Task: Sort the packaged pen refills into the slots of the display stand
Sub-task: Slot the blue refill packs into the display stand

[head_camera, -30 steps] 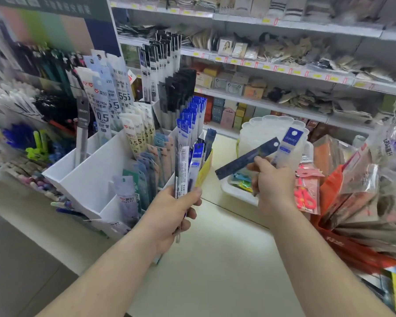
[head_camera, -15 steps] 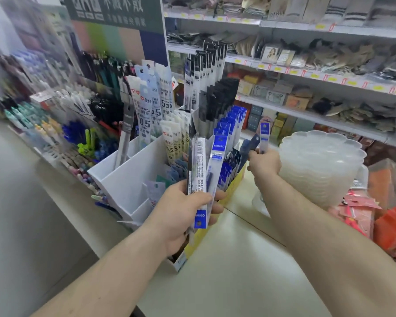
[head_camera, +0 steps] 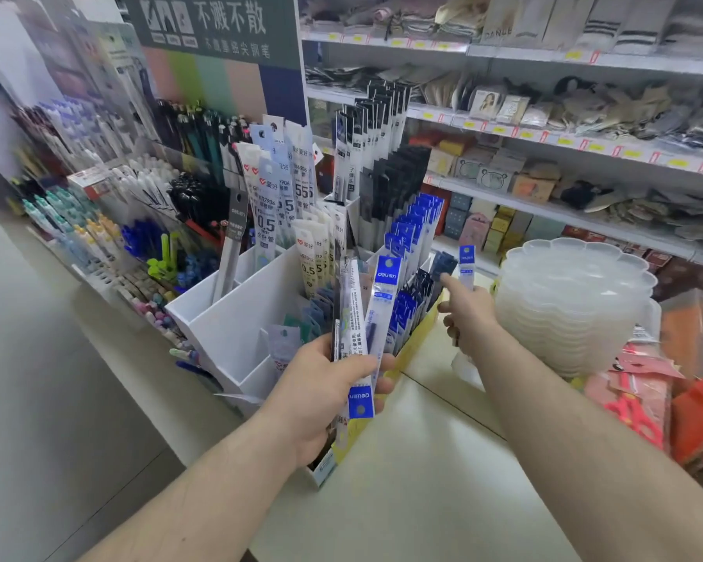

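My left hand point(head_camera: 325, 383) is raised in front of me, forearm angled up from the lower left, thumb across the front and fingers curled in a grip. My right arm reaches further forward, and the right hand point(head_camera: 465, 314) has its index finger extended, its other fingers curled in a pinch.

Retail shop, stationery and sundries. Far right: white shelving point(head_camera: 585, 58) with yellow price tags point(head_camera: 469, 124) along edges, stocked with socks, hair accessories, small boxes. Far left: tiered pen racks point(head_camera: 98, 221) under printed pen advertisement board point(head_camera: 220, 34). Centre: white display stand point(head_camera: 236, 318) packed with packaged pen refills point(head_camera: 412, 229).
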The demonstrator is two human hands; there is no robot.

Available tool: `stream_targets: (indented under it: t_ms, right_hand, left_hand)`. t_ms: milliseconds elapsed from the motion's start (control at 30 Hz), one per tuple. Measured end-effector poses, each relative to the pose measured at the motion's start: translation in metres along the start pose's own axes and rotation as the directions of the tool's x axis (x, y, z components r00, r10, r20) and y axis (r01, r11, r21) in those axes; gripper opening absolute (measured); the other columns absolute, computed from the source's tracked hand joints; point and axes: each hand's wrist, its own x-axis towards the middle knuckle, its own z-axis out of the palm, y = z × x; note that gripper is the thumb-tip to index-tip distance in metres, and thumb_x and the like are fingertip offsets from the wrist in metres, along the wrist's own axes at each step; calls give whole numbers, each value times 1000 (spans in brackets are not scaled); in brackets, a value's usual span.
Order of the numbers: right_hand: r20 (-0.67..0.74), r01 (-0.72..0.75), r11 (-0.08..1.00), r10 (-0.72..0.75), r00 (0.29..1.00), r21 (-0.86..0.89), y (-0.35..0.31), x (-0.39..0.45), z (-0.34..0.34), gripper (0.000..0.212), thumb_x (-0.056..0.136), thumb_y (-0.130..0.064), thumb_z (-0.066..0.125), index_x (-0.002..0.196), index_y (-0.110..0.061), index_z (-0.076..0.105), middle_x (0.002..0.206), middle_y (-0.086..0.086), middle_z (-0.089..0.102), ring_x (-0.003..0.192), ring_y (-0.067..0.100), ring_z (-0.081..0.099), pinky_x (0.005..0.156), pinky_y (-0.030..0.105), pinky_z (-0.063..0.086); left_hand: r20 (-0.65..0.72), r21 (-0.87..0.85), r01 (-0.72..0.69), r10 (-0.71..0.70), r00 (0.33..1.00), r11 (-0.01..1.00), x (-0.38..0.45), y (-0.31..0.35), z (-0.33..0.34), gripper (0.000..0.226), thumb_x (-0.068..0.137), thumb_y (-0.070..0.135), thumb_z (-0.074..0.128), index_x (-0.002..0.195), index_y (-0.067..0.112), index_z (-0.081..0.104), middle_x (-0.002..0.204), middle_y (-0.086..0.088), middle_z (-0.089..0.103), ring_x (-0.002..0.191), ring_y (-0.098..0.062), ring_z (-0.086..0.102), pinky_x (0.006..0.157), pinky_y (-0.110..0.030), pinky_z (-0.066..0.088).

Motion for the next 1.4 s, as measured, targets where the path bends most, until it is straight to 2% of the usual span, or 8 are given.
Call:
stream_targets:
  t_ms: [133, 233, 433, 700, 900, 1067, 1200, 1400]
  right_hand:
    - [343, -242, 903, 116, 932, 354, -10, -55, -25, 58, 97, -59, 36, 95, -6, 60, 66, 8, 58, 49, 17, 47, 46, 23, 36]
    - [430, -272, 858, 67, 900, 435, -9, -98, -37, 45, 102, -46, 32, 100, -7, 54, 66, 9, 58, 52, 18, 48, 47, 25, 38]
    - [345, -136, 849, -58, 937, 511, 3, -156, -44, 19, 101, -20, 45, 88, -10, 53, 67, 8, 58, 48, 19, 49, 44, 25, 40]
    - [236, 169, 921, -262, 936, 352, 11, -177, -35, 6, 95, -16, 66, 89, -13, 67, 61, 1, 58, 44, 10, 43, 41, 22, 35]
    - [130, 134, 892, -209, 969, 433, 9, -176, -54, 12, 95, -6, 61, 83, -8, 63, 56, 6, 52, 40, 12, 41, 39, 22, 33]
    - [183, 80, 895, -176, 967, 440, 8, -181, -46, 8, 95, -6, 61, 89, -6, 65, 61, 7, 55, 41, 11, 44, 40, 22, 38]
    - [197, 72, 907, -166, 966, 415, 10, -183, -36, 8, 97, -9, 60, 93, -5, 66, 64, 10, 55, 42, 12, 45, 41, 23, 39]
    - [70, -30, 864, -6, 998, 503, 8, -182, -36, 28, 102, -33, 50, 90, -9, 56, 50, 3, 54, 39, 19, 56, 40, 25, 46]
  left_hand:
    - [-3, -19, 14, -14, 1000, 1000, 3, -9, 3, 25, 96, 11, 62, 120, 18, 58, 86, -2, 78, 68, -12, 73, 54, -25, 56]
    - [-1, -35, 43, -43, 999, 998, 4, -15, 7, 28, 95, 10, 64, 123, 13, 60, 87, -3, 78, 70, -14, 74, 56, -27, 57]
    - [-20, -71, 84, -85, 996, 994, 3, -21, 15, 16, 90, 3, 69, 101, 15, 67, 71, -5, 73, 62, -16, 70, 52, -25, 56]
    - [66, 23, 65, -67, 996, 998, -6, -26, 21, 20, 93, 0, 63, 104, 15, 70, 78, -8, 76, 63, -19, 72, 51, -26, 55]
    - [56, 21, 132, -133, 990, 991, -4, -26, 7, 17, 103, 17, 52, 115, 12, 62, 92, -5, 79, 80, -22, 77, 63, -35, 63]
    - [98, 172, 131, -150, 984, 976, -7, -27, 9, 23, 104, 41, 46, 99, 22, 58, 75, 11, 74, 53, -4, 62, 43, -19, 40]
    - [134, 228, 64, -96, 986, 972, -8, -32, 11, 10, 95, 24, 67, 87, 20, 61, 60, 11, 59, 47, -6, 41, 42, -17, 28]
    - [-9, 188, -30, 32, 999, 982, -7, -33, 6, 18, 86, 7, 74, 82, 17, 60, 50, 14, 56, 39, -1, 41, 39, -13, 32]
